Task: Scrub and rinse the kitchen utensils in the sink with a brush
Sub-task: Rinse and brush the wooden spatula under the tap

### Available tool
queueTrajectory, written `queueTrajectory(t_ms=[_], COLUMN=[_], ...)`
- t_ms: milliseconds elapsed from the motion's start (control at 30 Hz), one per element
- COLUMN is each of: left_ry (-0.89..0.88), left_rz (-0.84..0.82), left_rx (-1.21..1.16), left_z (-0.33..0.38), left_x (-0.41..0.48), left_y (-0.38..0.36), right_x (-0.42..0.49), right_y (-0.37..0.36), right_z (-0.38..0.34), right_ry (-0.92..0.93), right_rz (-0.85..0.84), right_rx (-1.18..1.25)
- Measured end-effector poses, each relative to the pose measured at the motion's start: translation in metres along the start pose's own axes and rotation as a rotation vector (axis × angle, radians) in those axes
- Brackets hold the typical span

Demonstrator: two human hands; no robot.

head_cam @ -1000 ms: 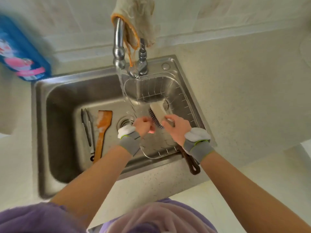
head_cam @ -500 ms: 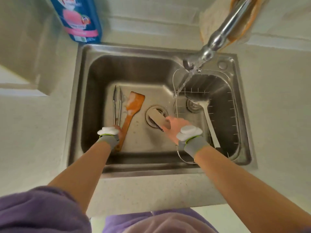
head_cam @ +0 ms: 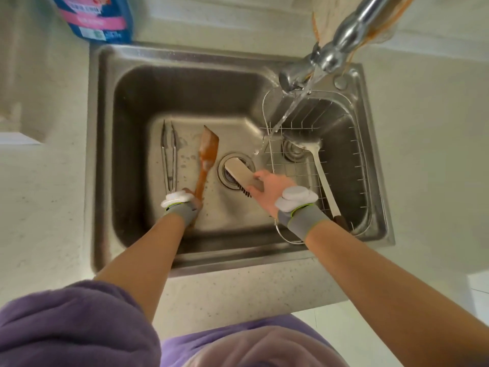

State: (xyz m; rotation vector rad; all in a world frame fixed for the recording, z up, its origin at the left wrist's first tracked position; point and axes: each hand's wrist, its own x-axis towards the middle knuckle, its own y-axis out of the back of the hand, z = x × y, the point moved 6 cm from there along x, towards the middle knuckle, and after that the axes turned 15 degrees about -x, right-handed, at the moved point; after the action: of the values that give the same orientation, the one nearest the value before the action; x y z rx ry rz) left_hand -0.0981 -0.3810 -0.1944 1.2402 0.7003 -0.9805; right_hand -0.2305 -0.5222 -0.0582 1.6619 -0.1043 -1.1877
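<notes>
My right hand (head_cam: 267,190) grips a scrub brush (head_cam: 242,174) with a pale back and dark bristles, held over the drain (head_cam: 225,165) of the steel sink (head_cam: 185,102). My left hand (head_cam: 194,201) is mostly hidden behind its wristband and holds the lower handle of a wooden spatula (head_cam: 207,152), whose blade lies soapy on the sink floor. Metal tongs (head_cam: 169,154) lie left of the spatula. A metal ladle (head_cam: 312,152) with a white handle rests in the wire basket (head_cam: 352,165) on the right.
Water runs from the faucet (head_cam: 330,56) down to the basket's left edge near the drain. A blue and pink detergent bottle (head_cam: 95,17) stands on the counter behind the sink's left corner. A cloth hangs behind the faucet. Pale counter (head_cam: 423,128) surrounds the sink.
My left hand moved from the basket to the spatula handle and took hold of it. My right hand carried the brush left to above the drain. The ladle now lies alone in the basket.
</notes>
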Motion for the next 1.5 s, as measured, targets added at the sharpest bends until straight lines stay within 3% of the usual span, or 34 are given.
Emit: queueTrajectory(t_ms=[167,267,333,567,667,800,1067,1500], left_ry=[0.035,-0.025,-0.056,-0.159,-0.126,-0.038,-0.060,-0.094], left_rz=[-0.289,-0.453,-0.477,-0.366,-0.424,-0.370,-0.308,-0.507], left_rx=[-0.906,-1.273,-1.421,-1.547,-1.577,-1.663,-1.920,-1.648], left_z=[0.048,0.092,0.113,0.170,0.186,0.199,0.206,0.151], left_x=[-0.052,-0.084,-0.096,-0.134,-0.130,-0.120,-0.132,-0.158], left_y=[-0.008,-0.006,0.000,0.016,0.018,0.026,0.034,-0.003], right_x=[-0.013,-0.021,-0.024,-0.024,-0.023,-0.019,-0.022,-0.054], right_y=[0.016,0.030,0.039,0.069,0.073,0.070,0.064,0.048], right_z=[0.007,0.019,0.031,0.073,0.079,0.086,0.090,0.082], right_ry=[-0.079,-0.117,-0.156,-0.188,-0.184,-0.174,-0.157,-0.113], right_rz=[0.111,0.162,0.195,0.201,0.208,0.169,0.157,0.180], right_rx=[0.248,0.404,0.469,0.648,0.714,0.752,0.765,0.701])
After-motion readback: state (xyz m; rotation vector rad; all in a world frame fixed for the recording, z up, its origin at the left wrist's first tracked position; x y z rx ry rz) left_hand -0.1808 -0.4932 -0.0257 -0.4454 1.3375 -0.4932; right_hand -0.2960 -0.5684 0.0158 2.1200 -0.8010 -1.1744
